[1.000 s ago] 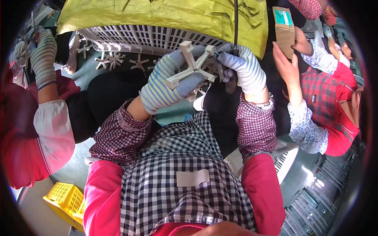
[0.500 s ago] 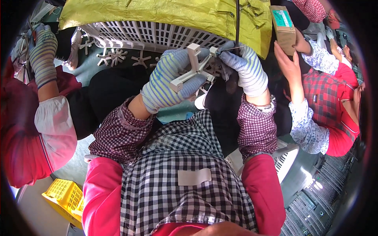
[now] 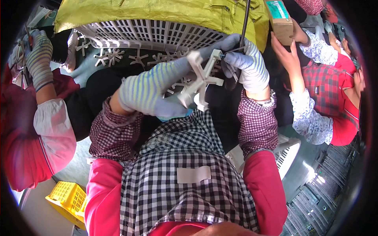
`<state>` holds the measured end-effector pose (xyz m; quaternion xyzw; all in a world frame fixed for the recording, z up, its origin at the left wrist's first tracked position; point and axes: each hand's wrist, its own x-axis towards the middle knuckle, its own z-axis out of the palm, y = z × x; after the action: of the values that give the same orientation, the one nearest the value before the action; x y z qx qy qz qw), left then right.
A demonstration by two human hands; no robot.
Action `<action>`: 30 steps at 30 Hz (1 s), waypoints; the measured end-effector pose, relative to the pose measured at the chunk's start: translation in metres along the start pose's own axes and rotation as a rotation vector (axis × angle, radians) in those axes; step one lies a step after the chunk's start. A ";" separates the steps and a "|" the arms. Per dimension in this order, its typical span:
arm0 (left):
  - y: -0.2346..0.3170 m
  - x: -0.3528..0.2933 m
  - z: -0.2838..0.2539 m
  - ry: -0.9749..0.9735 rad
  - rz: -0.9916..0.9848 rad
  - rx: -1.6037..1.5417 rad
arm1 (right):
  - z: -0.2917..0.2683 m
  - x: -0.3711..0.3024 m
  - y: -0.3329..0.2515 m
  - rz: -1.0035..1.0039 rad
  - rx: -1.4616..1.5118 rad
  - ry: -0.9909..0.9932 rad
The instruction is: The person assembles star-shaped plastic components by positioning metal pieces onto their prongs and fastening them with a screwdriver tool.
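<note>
A white plastic star-shaped part (image 3: 202,80) with several arms is in front of me, slightly blurred. My left hand (image 3: 153,83), in a striped knit glove, holds it, thumb at its lower arm and fingers stretched behind it toward the right. My right hand (image 3: 251,67), in a matching glove, is closed by the part's upper arm. Its fingers pinch near a small blue spot at that arm's end. A thin dark piece crosses by these fingers; what the right hand grips is mostly hidden.
A white slatted crate (image 3: 157,34) draped with a yellow sheet (image 3: 157,11) stands ahead, with a dark rod (image 3: 246,19) rising before it. Several white star parts (image 3: 114,56) lie on the floor. Co-workers sit on both sides; one holds a cardboard box (image 3: 281,29). A yellow basket (image 3: 67,196) is lower left.
The star part has turned and dropped slightly toward me. My left hand has shifted left and lower, its fingers stretching farther right. My right hand stays near the same arm end.
</note>
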<state>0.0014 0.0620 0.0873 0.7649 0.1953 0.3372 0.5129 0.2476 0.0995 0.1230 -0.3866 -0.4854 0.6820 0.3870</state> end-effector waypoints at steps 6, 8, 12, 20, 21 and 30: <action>-0.007 0.002 0.010 0.006 -0.218 -0.826 | 0.007 -0.015 0.000 0.067 0.066 -0.125; 0.010 0.010 0.009 0.156 -0.444 -0.687 | 0.014 -0.017 0.004 0.024 0.059 -0.143; -0.004 0.008 0.030 0.099 -0.537 -0.716 | 0.016 -0.021 0.016 0.119 -0.171 -0.183; -0.009 0.009 0.026 0.222 -0.464 -0.639 | 0.018 -0.008 0.021 -0.192 -0.330 -0.263; -0.008 0.010 0.026 0.242 -0.452 -0.612 | 0.018 -0.008 0.020 -0.186 -0.354 -0.273; -0.010 0.007 0.034 0.184 -0.340 -0.666 | 0.036 -0.029 0.009 0.032 -0.389 -0.124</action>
<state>0.0313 0.0482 0.0716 0.4795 0.2442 0.3596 0.7623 0.2254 0.0581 0.1269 -0.4189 -0.6246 0.6041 0.2637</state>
